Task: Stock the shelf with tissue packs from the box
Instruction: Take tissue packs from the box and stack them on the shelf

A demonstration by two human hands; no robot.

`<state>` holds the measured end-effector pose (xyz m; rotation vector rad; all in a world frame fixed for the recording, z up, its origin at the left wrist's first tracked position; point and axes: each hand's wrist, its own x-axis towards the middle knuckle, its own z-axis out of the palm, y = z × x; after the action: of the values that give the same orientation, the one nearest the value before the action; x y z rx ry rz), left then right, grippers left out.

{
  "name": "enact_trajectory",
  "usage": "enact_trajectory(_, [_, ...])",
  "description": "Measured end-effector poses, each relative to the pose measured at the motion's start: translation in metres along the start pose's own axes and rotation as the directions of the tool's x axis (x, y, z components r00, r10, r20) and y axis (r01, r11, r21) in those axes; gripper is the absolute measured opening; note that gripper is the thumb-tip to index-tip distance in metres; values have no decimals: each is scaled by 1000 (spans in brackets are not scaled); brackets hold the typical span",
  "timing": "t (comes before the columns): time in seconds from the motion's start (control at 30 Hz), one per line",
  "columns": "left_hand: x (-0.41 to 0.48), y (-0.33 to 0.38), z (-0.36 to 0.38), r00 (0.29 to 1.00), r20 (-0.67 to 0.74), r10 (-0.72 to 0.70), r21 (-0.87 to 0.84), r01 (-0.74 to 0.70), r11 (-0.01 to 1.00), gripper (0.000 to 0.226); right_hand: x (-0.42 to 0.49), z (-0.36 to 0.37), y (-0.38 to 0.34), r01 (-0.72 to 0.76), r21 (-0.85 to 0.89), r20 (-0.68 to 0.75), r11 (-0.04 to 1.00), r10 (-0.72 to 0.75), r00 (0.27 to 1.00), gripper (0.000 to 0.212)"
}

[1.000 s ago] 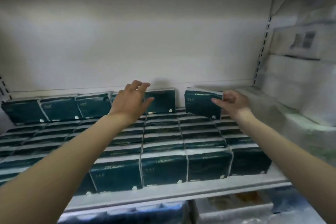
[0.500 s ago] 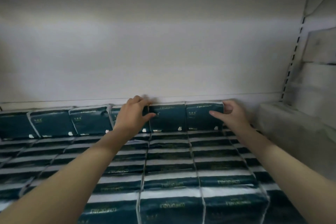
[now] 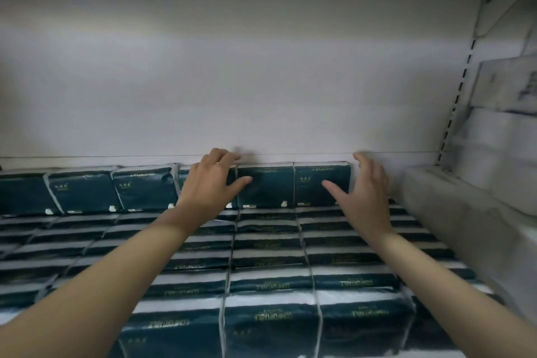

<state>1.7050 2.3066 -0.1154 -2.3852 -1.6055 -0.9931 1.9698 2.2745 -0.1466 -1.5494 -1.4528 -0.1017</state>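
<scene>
Dark green tissue packs fill the shelf in rows. A second layer of upright packs lines the back wall. The rightmost pack of that layer (image 3: 319,183) stands flush beside its neighbour (image 3: 266,186). My right hand (image 3: 363,192) hovers at that pack's right end with fingers spread, thumb in front of its face, holding nothing. Further left, my left hand (image 3: 210,183) lies over the top of another back-row pack (image 3: 186,183), fingers reaching to the wall, thumb on the neighbour's face. The box is not in view.
The white back wall (image 3: 261,81) rises behind the packs. Pale wrapped bundles (image 3: 465,212) are stacked at the right side, beside a slotted shelf upright (image 3: 456,101). A gap remains between the rightmost upper pack and those bundles.
My right hand carried the pack to the back row, set it beside its neighbour, then let go and opened. My left hand stayed on the back row. The camera moved closer.
</scene>
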Motion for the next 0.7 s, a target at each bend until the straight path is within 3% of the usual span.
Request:
enact_trajectory(0.23, [-92, 4, -55, 993, 98, 67, -125, -55, 991, 54, -95, -33, -93, -12, 389, 163, 921, -56, 985, 50])
enact_trajectory(0.43, [-220, -17, -103, 995, 37, 97, -111, -92, 990, 46, -212, -12, -157, -171, 576, 446, 799, -131, 885, 33])
enact_trajectory(0.5, [-278, -28, -105, 998, 31, 58, -84, -55, 995, 42, -255, 1, -164, -156, 574, 532, 804, -221, 818, 33])
enact_trajectory(0.57, [-342, -37, -95, 991, 120, -58, -99, 70, 993, 44, -296, 16, -161, -116, 546, 622, 830, -309, 720, 35])
enact_trajectory(0.63, [-405, -45, -79, 951, 257, -171, -53, 191, 980, 51, -335, 33, -152, -97, 465, 749, 880, -333, 573, 33])
enact_trajectory(0.7, [-458, -50, -65, 892, 383, -240, 14, 254, 967, 61, -367, 48, -138, -44, 323, 880, 945, -283, 381, 39])
